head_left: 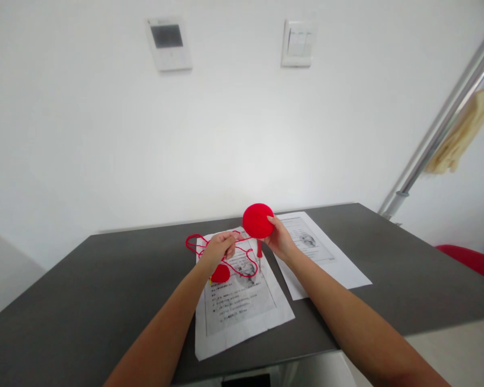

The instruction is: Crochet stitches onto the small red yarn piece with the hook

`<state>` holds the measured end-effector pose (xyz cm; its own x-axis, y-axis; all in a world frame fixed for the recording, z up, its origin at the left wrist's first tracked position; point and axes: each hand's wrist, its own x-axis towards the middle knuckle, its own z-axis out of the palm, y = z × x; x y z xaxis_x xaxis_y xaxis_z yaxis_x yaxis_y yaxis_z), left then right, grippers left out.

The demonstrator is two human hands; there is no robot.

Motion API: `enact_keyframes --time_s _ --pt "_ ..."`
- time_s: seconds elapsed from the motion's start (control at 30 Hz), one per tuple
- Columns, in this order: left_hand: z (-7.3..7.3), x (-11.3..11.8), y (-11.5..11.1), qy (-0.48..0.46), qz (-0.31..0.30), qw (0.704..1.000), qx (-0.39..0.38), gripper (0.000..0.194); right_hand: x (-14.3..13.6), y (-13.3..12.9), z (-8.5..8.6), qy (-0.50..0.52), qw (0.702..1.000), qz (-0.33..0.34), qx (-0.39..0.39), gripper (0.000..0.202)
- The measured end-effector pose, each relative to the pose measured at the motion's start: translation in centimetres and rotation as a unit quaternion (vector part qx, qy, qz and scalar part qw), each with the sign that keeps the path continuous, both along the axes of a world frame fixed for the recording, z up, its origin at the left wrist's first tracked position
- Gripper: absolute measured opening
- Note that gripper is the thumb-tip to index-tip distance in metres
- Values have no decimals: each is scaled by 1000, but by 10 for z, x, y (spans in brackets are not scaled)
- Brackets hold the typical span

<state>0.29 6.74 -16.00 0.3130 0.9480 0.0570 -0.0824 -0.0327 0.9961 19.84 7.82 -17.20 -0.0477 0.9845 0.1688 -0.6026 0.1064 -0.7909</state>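
Observation:
My right hand (279, 237) holds a flat red disc (257, 220) upright by its right edge, thumb on the face toward me. A red strand runs from the disc's lower left to my left hand (221, 247), whose fingers are closed on it. Loops of red yarn (248, 275) lie over a printed sheet (242, 322) under both hands. Beside my left wrist rests a smaller red round piece (220, 273) with a bit of yellow at its edge. Below the disc, a red-handled tool (260, 249) with a thin tip lies on the sheet.
A second printed sheet (339, 269) lies on the dark table (105, 290) to the right. Behind the table stands a white wall with a panel (171, 45) and switches (299, 44). A metal pole (439, 129) and part of a red chair (470, 262) are at the right.

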Motion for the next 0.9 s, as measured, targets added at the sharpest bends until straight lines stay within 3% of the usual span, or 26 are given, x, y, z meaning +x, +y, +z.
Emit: enact_keyframes --time_s 0.23,0.47,0.6,0.77,0.83,0.9 --pt "19 -17 3 -43 137 987 69 30 11 1 6 59 996 -61 6 69" --pt "24 -19 0 -68 203 972 100 26 12 5 4 32 997 -61 -18 51" --pt "23 -32 11 -99 315 935 130 25 9 10 -4 -5 997 -44 -56 51" --pt "23 -67 31 -84 462 872 135 15 19 16 -5 24 996 -32 -77 38" --pt "22 -77 37 -45 483 865 128 8 27 20 -5 49 995 -40 -73 33" --pt "19 -79 37 9 459 881 117 9 33 22 -5 65 995 -42 -69 30"
